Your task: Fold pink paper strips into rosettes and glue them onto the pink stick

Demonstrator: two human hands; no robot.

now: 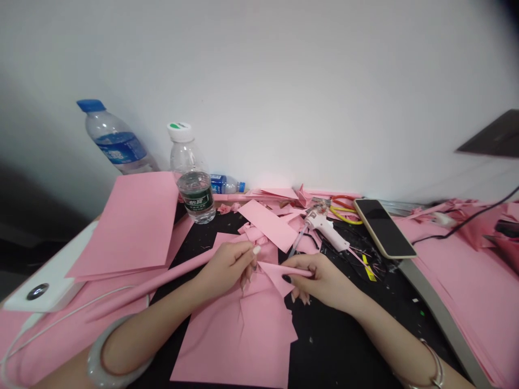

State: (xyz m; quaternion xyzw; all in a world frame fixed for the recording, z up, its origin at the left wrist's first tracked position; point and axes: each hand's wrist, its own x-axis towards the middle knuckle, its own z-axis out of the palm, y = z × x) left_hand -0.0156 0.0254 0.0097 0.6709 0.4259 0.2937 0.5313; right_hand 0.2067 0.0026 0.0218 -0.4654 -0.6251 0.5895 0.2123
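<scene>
The right hand [320,278] has its grip clamped on a rolled piece of pink paper [279,273], thumb on the near side, with the narrow rolled end under the fingers and a wider flap opening toward the left. The left hand [233,262] is just beside that flap, its thumb and fingers bunched close together; whether they pinch anything I cannot tell. A long pink tube [170,274] slants up from the lower left and passes behind the left hand.

The rolled piece sits above a large pink sheet [231,356] on the black tabletop [324,351]. It looks very light and fairly crisp — stiff along the roll, soft and easily creased at the flap. It should not be slippery, though a hard squeeze would probably flatten it. The rolled end seems the best place to hold it, with the flap's edge steadied lightly between fingertips. A glue gun [334,236] lies beyond the right hand — near a phone [385,228].
</scene>
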